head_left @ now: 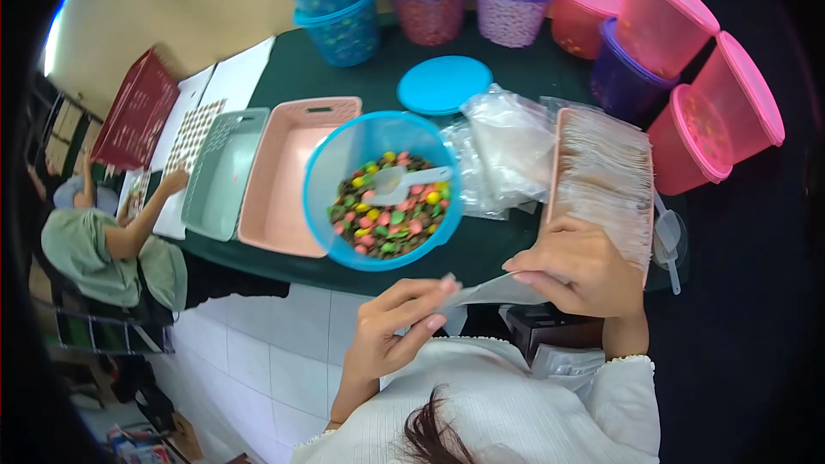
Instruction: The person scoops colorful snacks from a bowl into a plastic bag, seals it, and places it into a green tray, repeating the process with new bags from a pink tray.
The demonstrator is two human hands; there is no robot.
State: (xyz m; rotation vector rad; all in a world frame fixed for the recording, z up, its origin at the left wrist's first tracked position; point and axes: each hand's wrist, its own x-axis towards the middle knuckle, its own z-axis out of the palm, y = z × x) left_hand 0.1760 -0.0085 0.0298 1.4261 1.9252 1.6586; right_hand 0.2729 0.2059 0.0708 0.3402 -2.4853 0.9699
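Close to my body, a small clear plastic bag (500, 291) is stretched between my two hands. The thumb and fingers of my right hand (584, 268) pinch its right end. My left hand (397, 326) has its thumb and fingertips at the bag's left end, partly blurred. Just beyond them stands a blue-rimmed tub (314, 219) of colourful candies (391, 228), with a white scoop (391, 193) lying on top. Right of it, a pink tray (560, 142) holds a long row of flat clear bags (606, 180), partly behind my right hand.
Left of the tub are a pink basket (284, 163) and a green basket (210, 202). A blue lid (444, 84) and bundled plastic bags (511, 142) lie behind. Lidded tubs (425, 13) line the back and right. A clear scoop (667, 232) rests right. Another person (112, 253) works at far left.
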